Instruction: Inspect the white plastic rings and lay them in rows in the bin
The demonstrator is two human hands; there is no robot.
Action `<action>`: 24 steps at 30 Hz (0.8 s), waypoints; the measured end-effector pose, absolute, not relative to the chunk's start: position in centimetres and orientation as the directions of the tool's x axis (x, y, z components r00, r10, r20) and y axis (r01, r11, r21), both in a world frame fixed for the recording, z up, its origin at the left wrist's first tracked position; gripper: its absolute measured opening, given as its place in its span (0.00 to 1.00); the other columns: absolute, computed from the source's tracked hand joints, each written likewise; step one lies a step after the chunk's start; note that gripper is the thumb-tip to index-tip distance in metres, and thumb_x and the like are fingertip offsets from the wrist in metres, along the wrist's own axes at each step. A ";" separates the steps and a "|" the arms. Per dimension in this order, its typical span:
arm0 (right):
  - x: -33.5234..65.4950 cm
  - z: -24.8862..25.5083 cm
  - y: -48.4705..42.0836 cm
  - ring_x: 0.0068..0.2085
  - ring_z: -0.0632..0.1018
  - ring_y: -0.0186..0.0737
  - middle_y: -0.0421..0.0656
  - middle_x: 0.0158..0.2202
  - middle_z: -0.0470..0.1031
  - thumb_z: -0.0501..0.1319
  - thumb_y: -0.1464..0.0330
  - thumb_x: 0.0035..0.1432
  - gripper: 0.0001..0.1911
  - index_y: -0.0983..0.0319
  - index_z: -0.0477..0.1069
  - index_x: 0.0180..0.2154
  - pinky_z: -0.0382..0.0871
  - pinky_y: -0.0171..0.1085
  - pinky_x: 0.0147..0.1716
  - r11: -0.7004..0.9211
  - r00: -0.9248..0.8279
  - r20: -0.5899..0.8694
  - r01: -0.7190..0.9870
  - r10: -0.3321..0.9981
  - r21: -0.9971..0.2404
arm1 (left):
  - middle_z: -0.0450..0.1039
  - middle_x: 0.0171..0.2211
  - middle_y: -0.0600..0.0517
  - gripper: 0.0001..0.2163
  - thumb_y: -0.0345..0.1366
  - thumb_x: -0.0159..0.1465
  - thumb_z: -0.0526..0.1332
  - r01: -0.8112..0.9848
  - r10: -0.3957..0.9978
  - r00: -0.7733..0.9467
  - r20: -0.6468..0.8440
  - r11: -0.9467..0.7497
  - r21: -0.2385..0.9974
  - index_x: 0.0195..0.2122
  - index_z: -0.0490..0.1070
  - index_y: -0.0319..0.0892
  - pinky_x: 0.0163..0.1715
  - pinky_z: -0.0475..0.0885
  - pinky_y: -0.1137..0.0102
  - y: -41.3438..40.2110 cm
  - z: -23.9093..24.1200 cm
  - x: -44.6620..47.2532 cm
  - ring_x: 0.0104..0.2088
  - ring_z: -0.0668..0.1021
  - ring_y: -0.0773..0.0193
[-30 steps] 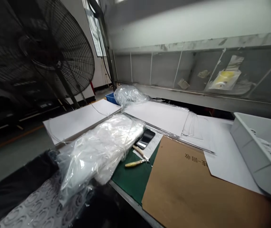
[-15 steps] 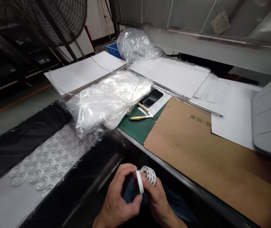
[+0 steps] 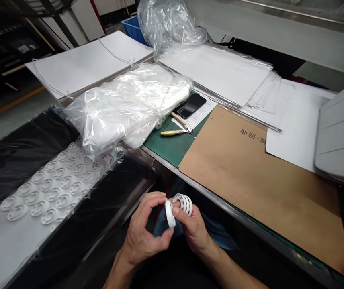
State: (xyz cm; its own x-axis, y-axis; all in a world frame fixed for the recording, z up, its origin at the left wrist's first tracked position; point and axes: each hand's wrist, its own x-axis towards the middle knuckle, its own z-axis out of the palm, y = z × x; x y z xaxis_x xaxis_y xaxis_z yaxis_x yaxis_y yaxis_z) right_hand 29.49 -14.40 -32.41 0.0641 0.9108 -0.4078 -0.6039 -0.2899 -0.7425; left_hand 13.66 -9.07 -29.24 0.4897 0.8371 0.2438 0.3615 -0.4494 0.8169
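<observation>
Between the thumb and fingertips of my left hand [image 3: 146, 230] is a single white plastic ring [image 3: 170, 214], held on edge. My right hand [image 3: 195, 228] grips a short stack of similar white rings [image 3: 184, 204], one behind another, with the thumb in front and a finger at the opening. The right thumb is close beside the single ring; I cannot tell whether it touches it. Both hands are in front of my lap, below the table's edge. To the left, rows of matching white rings [image 3: 53, 194] lie on a white sheet in a black-lined box.
On the green table [image 3: 167, 150] lie brown cardboard [image 3: 235, 160], a phone [image 3: 191, 106] and pliers [image 3: 176, 129]. A clear plastic bag bundle [image 3: 130, 104] covers its left end. White sheets [image 3: 220, 72] lie behind; a grey bin [image 3: 340, 132] stands at right.
The view has tilted downward, so the table appears higher. The left hand has turned the single ring slightly, showing more of its face. Both hands keep their hold.
</observation>
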 end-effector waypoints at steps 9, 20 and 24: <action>29.7 -32.3 -14.3 0.47 0.81 0.48 0.45 0.45 0.84 0.73 0.60 0.59 0.09 0.58 0.86 0.37 0.74 0.42 0.50 -0.286 0.034 -0.381 -0.602 0.924 -0.746 | 0.73 0.53 0.43 0.25 0.28 0.58 0.65 0.300 0.829 0.475 0.295 -0.467 0.832 0.58 0.67 0.47 0.57 0.78 0.51 -9.6 -30.0 13.5 0.55 0.78 0.49; 29.8 -32.2 -14.1 0.43 0.80 0.46 0.44 0.44 0.84 0.72 0.59 0.58 0.09 0.58 0.84 0.33 0.74 0.41 0.45 -0.307 0.014 -0.384 -0.575 0.923 -0.758 | 0.72 0.53 0.43 0.27 0.28 0.58 0.66 0.268 0.836 0.466 0.290 -0.446 0.854 0.59 0.67 0.48 0.56 0.78 0.49 -9.7 -30.4 13.2 0.54 0.78 0.47; 29.9 -32.1 -14.1 0.42 0.79 0.46 0.45 0.42 0.83 0.72 0.59 0.59 0.11 0.59 0.84 0.31 0.73 0.40 0.44 -0.308 0.013 -0.377 -0.553 0.926 -0.774 | 0.73 0.52 0.43 0.24 0.32 0.58 0.68 0.295 0.862 0.439 0.255 -0.406 0.865 0.56 0.68 0.46 0.55 0.78 0.51 -9.6 -30.4 13.1 0.53 0.78 0.48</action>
